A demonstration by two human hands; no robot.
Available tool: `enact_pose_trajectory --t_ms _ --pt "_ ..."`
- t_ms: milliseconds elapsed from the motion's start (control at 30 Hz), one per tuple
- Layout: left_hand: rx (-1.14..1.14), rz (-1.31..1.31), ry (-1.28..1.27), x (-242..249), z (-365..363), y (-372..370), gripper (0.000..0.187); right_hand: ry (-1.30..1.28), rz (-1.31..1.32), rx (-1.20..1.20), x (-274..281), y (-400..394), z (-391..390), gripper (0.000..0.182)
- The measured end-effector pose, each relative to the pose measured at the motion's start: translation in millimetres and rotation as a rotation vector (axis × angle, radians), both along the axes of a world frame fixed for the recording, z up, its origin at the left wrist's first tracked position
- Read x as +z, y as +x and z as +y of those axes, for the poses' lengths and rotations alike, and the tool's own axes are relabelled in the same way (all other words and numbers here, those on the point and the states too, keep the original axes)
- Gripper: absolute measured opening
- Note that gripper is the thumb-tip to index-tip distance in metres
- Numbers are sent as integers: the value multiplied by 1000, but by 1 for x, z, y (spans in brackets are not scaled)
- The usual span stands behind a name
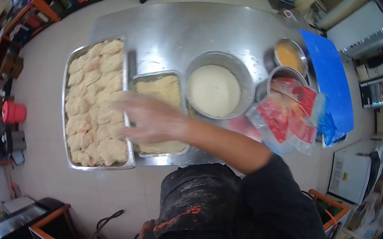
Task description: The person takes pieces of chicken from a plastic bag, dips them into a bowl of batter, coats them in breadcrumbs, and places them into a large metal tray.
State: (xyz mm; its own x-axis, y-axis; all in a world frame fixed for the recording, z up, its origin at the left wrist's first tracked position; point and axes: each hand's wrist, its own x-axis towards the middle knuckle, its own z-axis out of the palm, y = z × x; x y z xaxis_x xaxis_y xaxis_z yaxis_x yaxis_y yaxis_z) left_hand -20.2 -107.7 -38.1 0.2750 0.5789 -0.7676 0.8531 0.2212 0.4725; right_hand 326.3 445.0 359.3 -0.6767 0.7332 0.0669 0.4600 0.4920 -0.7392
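Observation:
My right hand (155, 119) reaches in from the right, smeared by motion, over the smaller metal tray (181, 153) and the near edge of the big one. Whether its fingers hold anything is not clear. Pale yellow crumbs (161, 90) fill the smaller tray beneath it. To the left, a large rectangular metal tray (65, 97) is packed with lumpy, crumb-coated pieces (87, 105). Right of the crumbs stands a round metal pot (248, 96) of creamy white batter (215, 91). My left hand cannot be made out.
Farther right are a bowl of orange liquid (288, 56), a metal container (276, 73) with red-and-clear plastic bags (287, 116), and a blue board (331, 80). All rest on a steel table (180, 25). A pink bucket (13, 112) stands by the left shelves.

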Motion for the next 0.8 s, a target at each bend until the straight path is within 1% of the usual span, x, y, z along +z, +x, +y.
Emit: enact_pose_trajectory --t_ms 33,67,100,133,167,233,267,300,333,367,400,433,467,500,567,600,700,767,800 --pt "82 0 -92 0 4 2 44 34 53 -117 23 63 -16 62" --pt "147 4 -161 3 8 3 44 46 108 -211 23 126 -28 49" --pt "201 5 -212 4 18 4 44 96 100 -373 52 181 -43 34" --pt "254 1 -246 5 31 9 44 79 80 -479 60 241 -50 24" --pt "310 -7 -273 4 45 13 44 213 -24 -563 56 297 -56 24" --pt "456 -38 -330 1 72 31 44 146 -351 -703 51 388 -61 13" --pt "562 12 -362 13 100 49 44 198 -573 -579 28 435 -58 13" --pt "726 69 -406 22 132 71 45 244 -791 -447 -3 470 -55 13" --pt "833 89 -420 50 164 106 46 174 -869 -378 -23 481 -50 14" --pt "884 88 -410 73 186 137 46 106 -943 -303 -40 484 -42 15" --pt "888 72 -392 89 202 161 47 42 -1014 -222 -55 483 -35 17" --pt "898 55 -374 115 216 187 47 57 -914 -247 -71 482 -28 18" --pt "911 38 -355 131 219 208 47 73 -814 -267 -86 479 -21 20" --pt "927 15 -337 135 213 220 48 86 -713 -284 -95 477 -15 22" --pt "962 -30 -302 142 197 242 49 53 -626 -276 -106 478 -2 28" --pt "899 -13 -304 137 180 246 49 34 -584 -270 -107 476 3 31" --pt "789 35 -327 123 124 261 49 -308 -782 -445 -97 468 10 39" --pt "728 68 -348 114 81 268 49 -420 -799 -406 -127 477 40 36" --pt "710 81 -356 111 61 272 49 -468 -799 -417 -134 474 43 36"
